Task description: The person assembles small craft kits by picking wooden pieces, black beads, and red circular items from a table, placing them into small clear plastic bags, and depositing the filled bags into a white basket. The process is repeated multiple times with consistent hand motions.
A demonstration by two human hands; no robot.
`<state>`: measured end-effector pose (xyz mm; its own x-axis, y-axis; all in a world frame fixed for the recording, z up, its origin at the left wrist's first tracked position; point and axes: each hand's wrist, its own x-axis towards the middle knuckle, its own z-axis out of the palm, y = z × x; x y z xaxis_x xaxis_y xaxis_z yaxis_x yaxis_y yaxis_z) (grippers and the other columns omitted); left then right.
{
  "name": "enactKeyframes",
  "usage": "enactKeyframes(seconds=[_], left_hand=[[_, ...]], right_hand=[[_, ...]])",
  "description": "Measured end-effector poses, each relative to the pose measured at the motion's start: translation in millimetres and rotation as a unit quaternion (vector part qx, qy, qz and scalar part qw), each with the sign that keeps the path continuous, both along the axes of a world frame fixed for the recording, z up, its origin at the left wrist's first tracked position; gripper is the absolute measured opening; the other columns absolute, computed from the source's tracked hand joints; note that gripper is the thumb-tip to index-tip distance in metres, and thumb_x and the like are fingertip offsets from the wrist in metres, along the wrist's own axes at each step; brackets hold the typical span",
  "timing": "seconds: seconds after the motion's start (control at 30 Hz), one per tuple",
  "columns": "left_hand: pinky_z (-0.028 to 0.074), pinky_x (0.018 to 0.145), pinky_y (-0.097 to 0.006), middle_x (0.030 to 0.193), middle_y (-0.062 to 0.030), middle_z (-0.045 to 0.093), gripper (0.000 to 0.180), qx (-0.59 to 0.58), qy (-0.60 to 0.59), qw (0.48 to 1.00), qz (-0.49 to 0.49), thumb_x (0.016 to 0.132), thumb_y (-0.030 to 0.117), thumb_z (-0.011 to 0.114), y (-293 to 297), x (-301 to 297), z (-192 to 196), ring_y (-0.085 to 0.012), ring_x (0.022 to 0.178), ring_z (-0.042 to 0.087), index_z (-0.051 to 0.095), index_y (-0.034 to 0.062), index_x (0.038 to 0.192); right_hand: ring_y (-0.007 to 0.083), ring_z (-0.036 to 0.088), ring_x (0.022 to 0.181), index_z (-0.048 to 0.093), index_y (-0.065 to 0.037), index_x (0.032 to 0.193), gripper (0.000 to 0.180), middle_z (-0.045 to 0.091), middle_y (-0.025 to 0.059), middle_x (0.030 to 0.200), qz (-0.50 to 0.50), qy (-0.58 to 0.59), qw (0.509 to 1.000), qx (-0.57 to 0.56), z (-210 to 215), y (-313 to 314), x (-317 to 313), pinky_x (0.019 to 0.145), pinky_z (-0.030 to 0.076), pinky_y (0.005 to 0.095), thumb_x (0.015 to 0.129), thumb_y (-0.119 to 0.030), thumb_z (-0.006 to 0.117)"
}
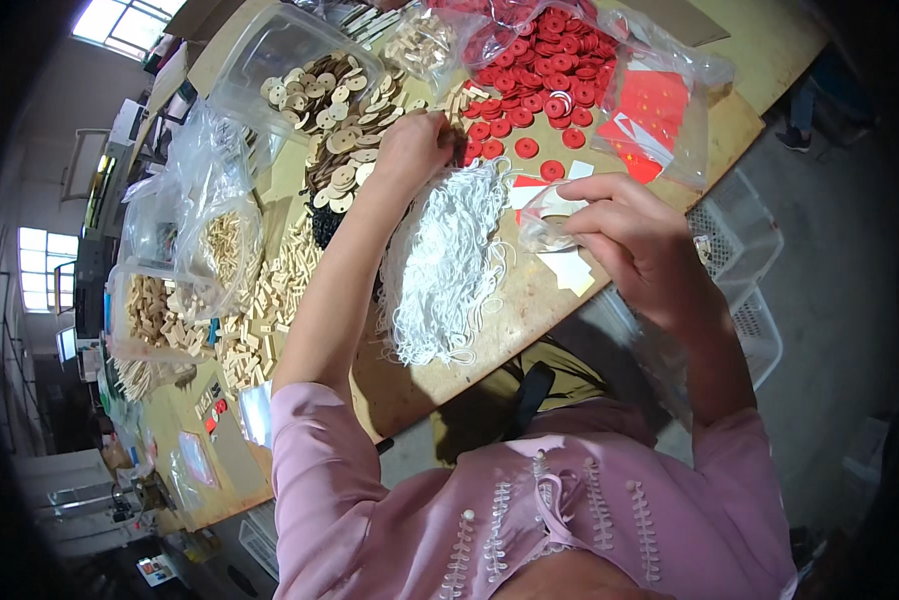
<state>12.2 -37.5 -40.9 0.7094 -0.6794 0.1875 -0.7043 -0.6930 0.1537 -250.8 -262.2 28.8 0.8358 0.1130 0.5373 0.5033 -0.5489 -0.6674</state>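
Note:
My left hand (415, 150) reaches across the table to where small wooden pieces (457, 104) meet a pile of red discs (555, 60). Its fingers are curled, and what they grip is hidden. My right hand (625, 225) pinches a small clear plastic bag (542, 232) above the near table edge. Beneath and behind that bag lie white and red cards (568, 270). Between my hands spreads a heap of white strings (440, 265). Round wooden discs (345, 150) with holes are piled left of my left hand.
Small wooden blocks (290, 275) and black pieces (324, 226) lie left of my left forearm. Plastic tubs (260, 60) and bags of wooden parts (225, 245) stand farther left. A bag of red cards (650, 110) lies at the right. White plastic baskets (745, 235) sit below the table edge.

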Motion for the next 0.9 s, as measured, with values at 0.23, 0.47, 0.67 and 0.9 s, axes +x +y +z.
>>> enactKeyframes(seconds=[0.23,0.47,0.67,0.9], left_hand=[[0.055,0.074,-0.033,0.088,-0.0082,0.072,0.018,-0.093,0.175,0.980,0.029,0.088,0.017,0.079,17,0,14,-0.0171,0.076,0.069,0.075,0.0045,0.101],[0.053,0.068,-0.024,0.083,-0.0020,0.071,0.012,-0.363,0.372,0.854,0.020,0.098,0.010,0.072,29,6,2,-0.0072,0.074,0.066,0.065,-0.0001,0.101],[0.055,0.079,-0.027,0.097,-0.0031,0.073,0.017,-0.302,0.328,0.895,0.017,0.102,0.014,0.069,37,7,11,-0.0095,0.090,0.068,0.069,0.0009,0.113],[0.057,0.080,-0.043,0.093,-0.0176,0.074,0.022,0.012,0.041,0.999,-0.015,0.084,0.016,0.074,11,5,11,-0.0360,0.086,0.071,0.077,0.0085,0.104]], right_hand=[[0.0355,0.070,0.100,0.068,0.003,0.096,0.010,0.069,0.0184,0.115,0.031,-0.002,0.999,-0.020,1,0,18,0.081,0.057,0.0389,0.086,0.006,0.069],[0.0292,0.070,0.101,0.070,0.001,0.099,0.013,0.070,0.0140,0.119,0.035,0.020,0.999,-0.020,-4,3,24,0.081,0.056,0.0349,0.088,0.006,0.072],[0.0285,0.070,0.101,0.071,-0.001,0.099,0.011,0.070,0.0137,0.119,0.032,0.035,0.999,-0.014,-9,10,24,0.082,0.056,0.0355,0.089,0.004,0.071],[0.0280,0.070,0.102,0.071,0.001,0.098,0.011,0.070,0.0136,0.119,0.041,0.047,0.997,-0.034,-4,18,21,0.085,0.056,0.0358,0.088,0.004,0.069]])
